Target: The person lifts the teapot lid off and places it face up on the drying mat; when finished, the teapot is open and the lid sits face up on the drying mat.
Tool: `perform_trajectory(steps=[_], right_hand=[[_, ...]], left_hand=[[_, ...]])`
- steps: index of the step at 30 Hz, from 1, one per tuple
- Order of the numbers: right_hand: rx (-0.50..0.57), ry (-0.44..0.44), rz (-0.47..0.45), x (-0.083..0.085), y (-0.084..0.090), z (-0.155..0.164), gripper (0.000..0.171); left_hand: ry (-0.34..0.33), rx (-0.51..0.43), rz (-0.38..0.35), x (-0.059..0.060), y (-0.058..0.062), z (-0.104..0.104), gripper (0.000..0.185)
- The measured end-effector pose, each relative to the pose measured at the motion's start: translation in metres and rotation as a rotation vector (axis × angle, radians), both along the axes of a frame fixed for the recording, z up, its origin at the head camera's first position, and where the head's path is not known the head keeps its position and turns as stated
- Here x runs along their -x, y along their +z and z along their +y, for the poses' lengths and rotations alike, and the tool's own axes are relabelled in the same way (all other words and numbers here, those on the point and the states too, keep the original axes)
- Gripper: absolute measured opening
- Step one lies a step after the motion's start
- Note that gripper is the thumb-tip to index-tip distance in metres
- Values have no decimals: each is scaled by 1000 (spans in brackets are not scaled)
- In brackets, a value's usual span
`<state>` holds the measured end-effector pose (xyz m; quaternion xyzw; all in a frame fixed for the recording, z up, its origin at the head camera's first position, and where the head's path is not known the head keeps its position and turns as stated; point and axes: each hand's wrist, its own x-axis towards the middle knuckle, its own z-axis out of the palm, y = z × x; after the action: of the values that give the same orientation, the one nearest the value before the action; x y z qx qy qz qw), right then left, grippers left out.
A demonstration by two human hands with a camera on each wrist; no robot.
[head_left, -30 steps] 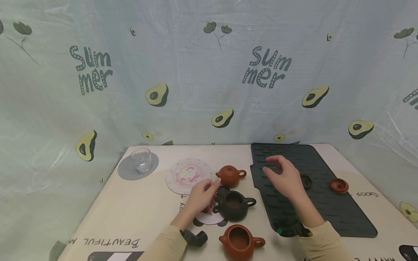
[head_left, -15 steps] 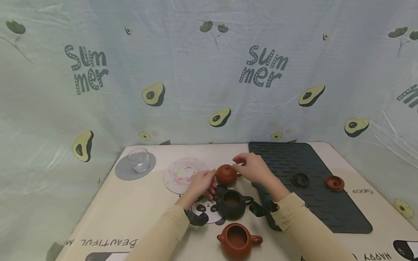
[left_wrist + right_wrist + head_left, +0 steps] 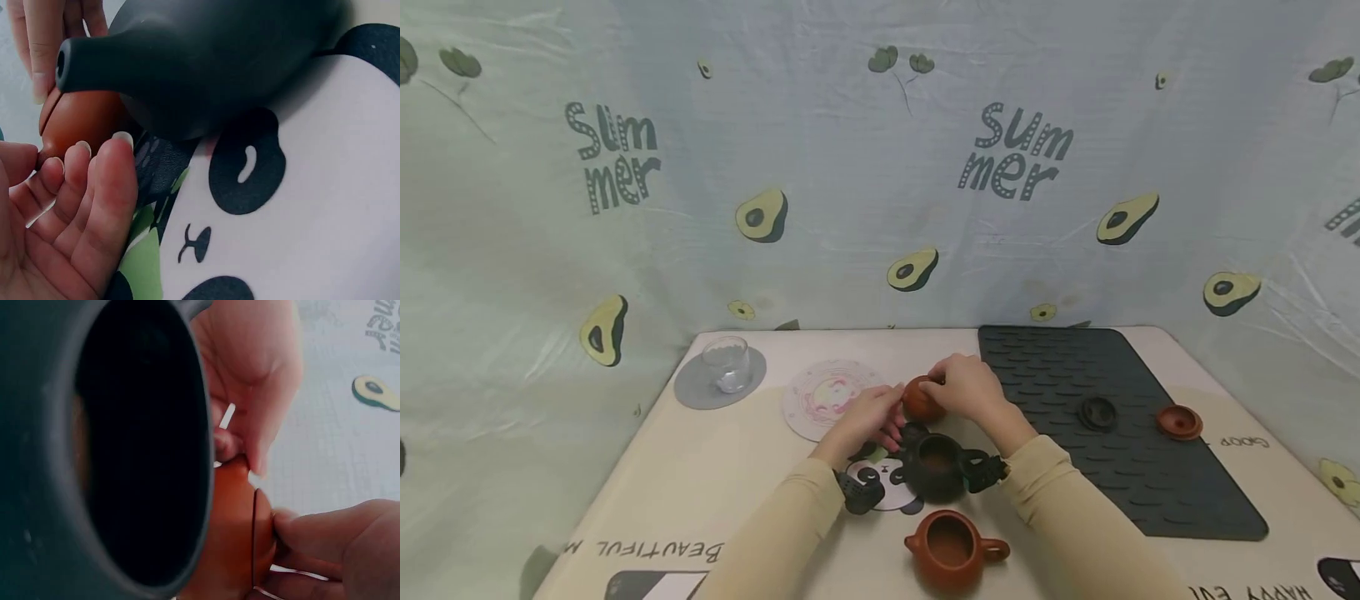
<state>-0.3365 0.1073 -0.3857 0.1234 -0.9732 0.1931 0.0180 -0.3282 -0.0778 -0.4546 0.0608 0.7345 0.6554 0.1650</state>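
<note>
A small reddish-brown teapot [image 3: 916, 407] with its lid [image 3: 265, 528] on stands at mid-table, partly covered by both hands. My left hand [image 3: 867, 423] pinches its spout [image 3: 45, 156] between thumb and index finger, the other fingers loosely bent. From the right, my right hand [image 3: 972, 390] holds the lid's knob between thumb and fingers. Just in front sits a lidless black teapot [image 3: 934, 482], its spout pointing left, and it blocks much of both wrist views. Nearer me is a larger reddish-brown teapot [image 3: 947, 573], also without a lid.
On the right lies a dark ridged mat [image 3: 1157, 492] bearing a black lid [image 3: 1098, 413]; a reddish-brown lid [image 3: 1180, 422] overlaps its right edge. A glass cup [image 3: 727, 363] stands on a grey coaster [image 3: 696, 392] at back left. Beside it lies a pink-patterned round mat [image 3: 801, 400].
My right hand has come left from above the dark mat to the small teapot's lid and taken hold of the knob. My left hand has stayed at the spout.
</note>
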Motion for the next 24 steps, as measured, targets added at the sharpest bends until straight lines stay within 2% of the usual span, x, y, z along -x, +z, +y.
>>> perform_trajectory(steps=[6, 17, 24], right_hand=[[2, -56, 5, 0, -2, -4, 22], [44, -44, 2, 2, -1, -2, 22], [42, -47, 1, 2, -4, 3, 22]], left_hand=[[10, -11, -8, -2, 1, 0, 46], [51, -6, -14, -3, 2, 0, 45], [40, 15, -5, -4, 2, 3, 45]])
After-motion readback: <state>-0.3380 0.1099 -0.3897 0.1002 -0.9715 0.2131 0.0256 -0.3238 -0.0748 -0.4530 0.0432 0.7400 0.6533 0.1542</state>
